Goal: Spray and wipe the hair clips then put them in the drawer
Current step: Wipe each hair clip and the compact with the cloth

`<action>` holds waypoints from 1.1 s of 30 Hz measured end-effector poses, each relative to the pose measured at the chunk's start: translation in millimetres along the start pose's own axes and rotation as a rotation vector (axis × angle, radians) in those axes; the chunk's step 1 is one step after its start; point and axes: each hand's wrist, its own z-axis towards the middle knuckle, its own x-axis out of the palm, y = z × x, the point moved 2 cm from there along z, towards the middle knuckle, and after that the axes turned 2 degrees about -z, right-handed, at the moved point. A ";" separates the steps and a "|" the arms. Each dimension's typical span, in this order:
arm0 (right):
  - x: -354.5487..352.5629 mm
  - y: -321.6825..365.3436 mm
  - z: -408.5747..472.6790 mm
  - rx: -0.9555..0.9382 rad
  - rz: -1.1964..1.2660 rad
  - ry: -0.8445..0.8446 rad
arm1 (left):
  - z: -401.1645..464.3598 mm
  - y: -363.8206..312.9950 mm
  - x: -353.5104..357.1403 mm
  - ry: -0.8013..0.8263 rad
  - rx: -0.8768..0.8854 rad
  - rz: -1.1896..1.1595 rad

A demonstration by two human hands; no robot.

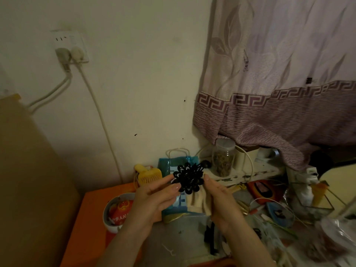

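Head view: your left hand (154,197) and right hand (221,201) hold a black looped hair clip (187,178) up between their fingertips, above the cluttered counter (173,234). A pale cloth (196,202) hangs under your right palm. Each grip is light, fingers mostly open. The clip could slip into the clutter below; no drawer shows.

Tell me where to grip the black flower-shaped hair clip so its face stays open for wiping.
Pinch the black hair clip by its outer loops, coming in from both sides as the left hand and right hand do now. Its openwork face points toward the camera, so edge holds likely leave it clear.
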 end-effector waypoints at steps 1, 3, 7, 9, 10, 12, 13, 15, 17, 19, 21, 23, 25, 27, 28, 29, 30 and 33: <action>1.7 -2.7 -2.0 0.025 0.026 0.034 | -0.3 2.0 0.2 0.001 -0.010 -0.003; -0.4 -6.4 -4.3 0.035 0.079 0.066 | -1.6 5.5 -1.5 -0.001 -0.020 0.002; -8.9 -12.8 -8.0 0.013 0.084 0.048 | -5.5 13.4 -5.9 -0.005 -0.022 0.020; -11.6 -17.4 -9.4 0.011 0.069 0.022 | -7.7 17.4 -6.3 0.001 -0.026 0.027; -13.1 -19.8 -10.0 0.014 0.064 0.010 | -8.9 19.4 -6.7 0.003 -0.031 0.027; -16.6 -25.3 -11.1 0.028 0.072 -0.007 | -11.2 22.9 -7.7 0.011 -0.046 0.032; -18.2 -27.8 -12.2 0.036 0.078 -0.013 | -12.0 24.9 -8.3 0.019 -0.053 0.035; -21.5 -33.2 -13.8 0.045 0.082 -0.023 | -12.7 29.6 -10.3 0.027 -0.068 0.030; -24.4 -37.7 -15.8 0.042 0.092 -0.040 | -13.3 34.0 -12.1 0.034 -0.086 0.028; -29.4 -41.3 -17.8 0.026 0.117 -0.069 | -13.4 38.6 -14.8 0.035 -0.098 0.029; -36.1 -42.6 -20.2 0.009 0.130 -0.111 | -13.5 42.8 -17.4 0.027 -0.109 0.036; -45.3 -41.8 -22.9 -0.002 0.100 -0.162 | -13.4 47.2 -20.1 0.022 -0.110 0.064; -53.1 -39.0 -26.2 -0.015 0.049 -0.199 | -14.0 50.8 -21.3 0.025 -0.107 0.095; -59.7 -36.6 -29.8 -0.031 -0.003 -0.217 | -14.9 53.2 -21.5 0.024 -0.096 0.147; -62.8 -35.8 -32.0 -0.042 -0.036 -0.229 | -15.5 53.8 -21.0 0.025 -0.086 0.192; -65.5 -35.3 -34.4 -0.052 -0.068 -0.240 | -16.0 54.8 -20.4 0.028 -0.078 0.236; -68.7 -35.8 -36.6 -0.058 -0.089 -0.253 | -16.4 56.8 -20.2 0.030 -0.078 0.262; -77.8 -39.6 -42.8 -0.050 -0.142 -0.313 | -15.9 68.3 -21.5 0.018 -0.092 0.275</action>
